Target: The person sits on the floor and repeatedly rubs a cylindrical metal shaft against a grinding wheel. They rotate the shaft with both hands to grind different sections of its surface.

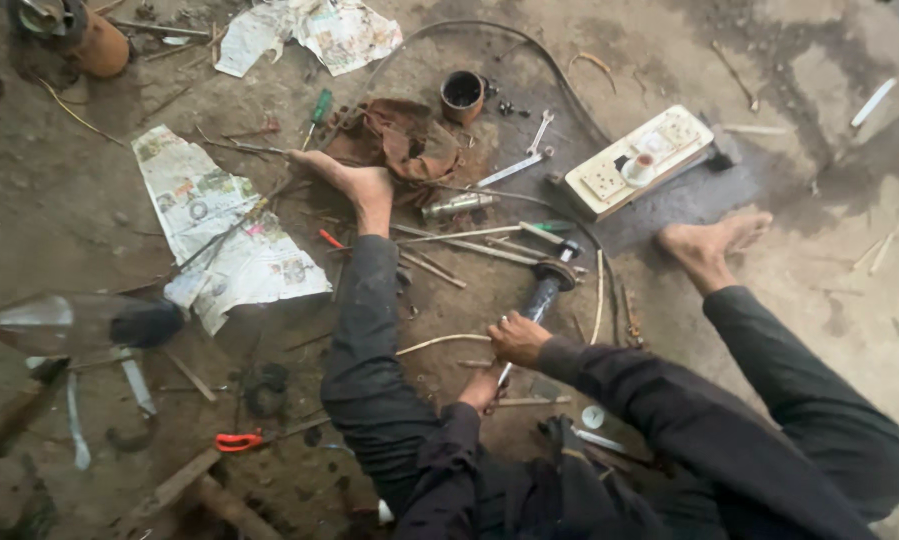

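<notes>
I sit on a dirty floor with my legs spread. My right hand [518,338] grips the lower end of a dark cylindrical shaft [547,292] that has a black collar near its far end. My left hand [482,388] sits just below and nearer to me, closed around a thin metal rod [506,374] coming out of that shaft. Both sleeves are dark. My left foot [358,182] rests by a brown rag [405,135], and my right foot [715,240] lies at the right.
A white power strip [638,160] and black cable [560,75] lie ahead. Also scattered around are a wrench [515,165], a green-handled screwdriver [320,105], a black cup [463,95], newspaper [220,225], orange-handled pliers [240,441], metal rods and a blurred clear blade [70,322].
</notes>
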